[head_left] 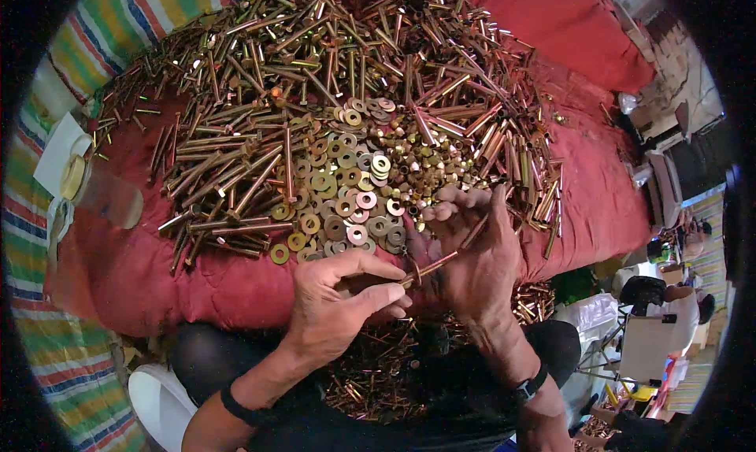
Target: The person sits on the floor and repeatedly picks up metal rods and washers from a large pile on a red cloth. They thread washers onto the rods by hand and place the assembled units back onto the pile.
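My left hand [346, 294] is closed on a bolt [438, 264], pinched between thumb and fingers, its shank pointing up and right. A washer [417, 273] sits around the shank close to my fingertips. My right hand [484, 271] is turned palm up with its fingers curled, the bolt's end near its palm. A short brownish metal sleeve [475, 233] lies in that hand by the thumb; its far side is hidden. Just beyond both hands are a spread of loose washers [346, 208] and a heap of small brass-coloured nuts [425, 157].
Long bolts [228, 161] are piled left and behind, with metal sleeves [512, 149] at the right, all on a red padded cloth [598, 192]. More metal parts [370, 381] lie below, between my legs. A clear plastic jar [110, 196] stands at the left.
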Demonstrator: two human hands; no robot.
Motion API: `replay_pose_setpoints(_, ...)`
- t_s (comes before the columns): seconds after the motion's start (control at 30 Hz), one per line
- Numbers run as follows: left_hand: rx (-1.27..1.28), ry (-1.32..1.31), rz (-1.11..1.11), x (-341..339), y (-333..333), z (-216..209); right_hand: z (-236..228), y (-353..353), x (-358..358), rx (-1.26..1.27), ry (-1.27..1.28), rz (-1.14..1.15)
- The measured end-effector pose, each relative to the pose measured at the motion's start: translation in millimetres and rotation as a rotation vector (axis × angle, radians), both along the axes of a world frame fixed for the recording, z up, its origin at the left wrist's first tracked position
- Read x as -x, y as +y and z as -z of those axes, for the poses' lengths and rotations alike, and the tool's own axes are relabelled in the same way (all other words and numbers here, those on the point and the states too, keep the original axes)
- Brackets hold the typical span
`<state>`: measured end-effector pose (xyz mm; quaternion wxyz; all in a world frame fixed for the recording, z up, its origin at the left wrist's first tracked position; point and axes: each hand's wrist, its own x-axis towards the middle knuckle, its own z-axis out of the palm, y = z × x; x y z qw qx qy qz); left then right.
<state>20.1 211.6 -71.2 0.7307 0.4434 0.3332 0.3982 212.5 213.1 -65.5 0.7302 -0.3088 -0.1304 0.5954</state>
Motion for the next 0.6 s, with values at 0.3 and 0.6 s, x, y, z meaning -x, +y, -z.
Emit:
replay_pose_setpoints(0.3, -0.056, -0.042, -0.086, 11.3, 5.4, 0.2, -7.5, 6.2, 16.1, 0.050, -0.182, -0.149)
replay_pose_setpoints(0.6, 0.005, -0.164, -0.122, 17.9, 12.3, -2.3, -24.2, -3.0, 12.5, 0.129, -0.713, 0.028)
